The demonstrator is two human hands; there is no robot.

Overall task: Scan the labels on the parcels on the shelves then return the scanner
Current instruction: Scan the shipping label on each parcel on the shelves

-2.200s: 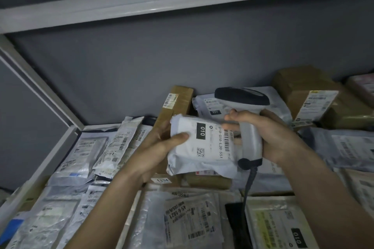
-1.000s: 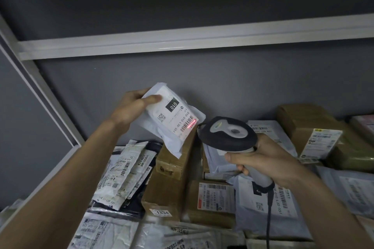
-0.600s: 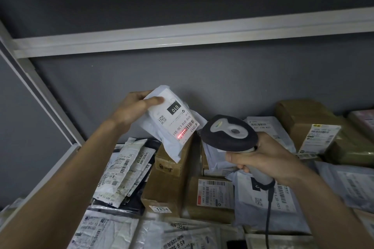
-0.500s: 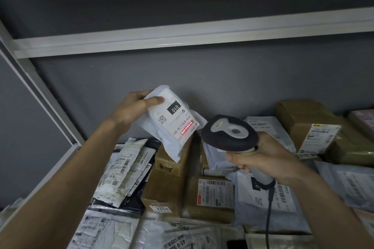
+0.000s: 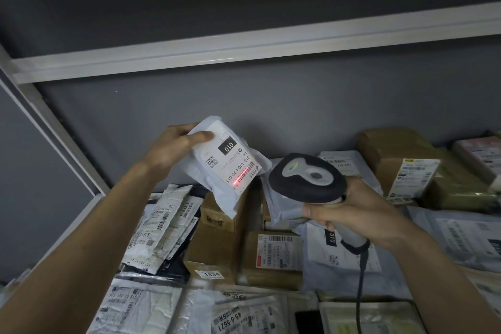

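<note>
My left hand [image 5: 173, 148] holds up a small white parcel [image 5: 226, 168] above the shelf, thumb across its top edge. Its label reads 010 and faces me, tilted. A red scan line glows across the barcode at the label's lower corner. My right hand [image 5: 352, 211] grips the handle of a grey and black barcode scanner [image 5: 307, 179], whose head points left at the parcel from a short gap away. The scanner's dark cable hangs down from the handle base.
The shelf below is packed with parcels: white poly mailers [image 5: 162, 228] at left, brown cartons [image 5: 217, 236] in the middle, taped boxes [image 5: 414, 168] at back right. A grey back wall and a white shelf rail [image 5: 244, 51] run overhead; a white upright [image 5: 54, 133] stands left.
Since the earliest frame my left hand has lifted the parcel up and left, away from the scanner. The scanner head turned towards it, and the red line has shifted slightly along the barcode.
</note>
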